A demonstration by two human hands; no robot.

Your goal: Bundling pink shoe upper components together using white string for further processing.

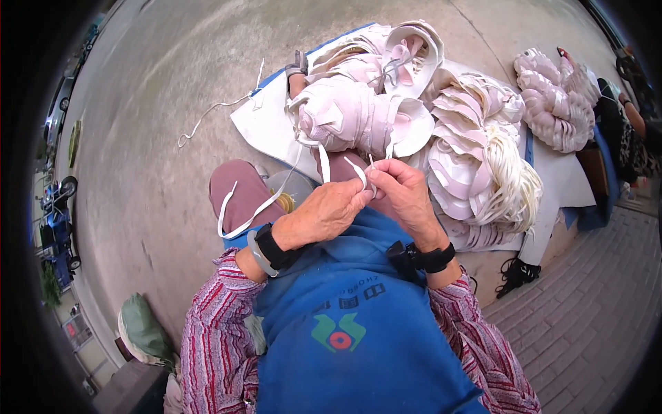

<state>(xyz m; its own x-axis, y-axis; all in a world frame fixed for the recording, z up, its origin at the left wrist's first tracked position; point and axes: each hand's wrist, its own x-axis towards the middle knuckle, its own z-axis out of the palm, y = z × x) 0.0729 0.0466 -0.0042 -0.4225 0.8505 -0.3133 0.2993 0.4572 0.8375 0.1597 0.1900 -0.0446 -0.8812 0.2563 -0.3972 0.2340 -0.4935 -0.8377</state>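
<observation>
Above my lap, my left hand [323, 215] is closed in a pinch on a white shoelace [359, 174]. Close against it, my right hand [405, 195] pinches lace too, its fingertips meeting those of the left. A short lace end sticks up between the fingers; the exact grip is partly hidden. Another length of white lace [249, 219] hangs in a loop over my left knee. Just beyond my hands lies a stack of pale pink and white shoe uppers [345, 114], with laces trailing from the near ones toward me.
More stacked uppers [458, 165] lie to the right, with a bundle of loose cream laces [509, 181] over them. A further pile [555, 103] sits beyond, near another person [624, 131]. White sheeting [265, 131] lies beneath. A green sack [146, 328] stands at the lower left.
</observation>
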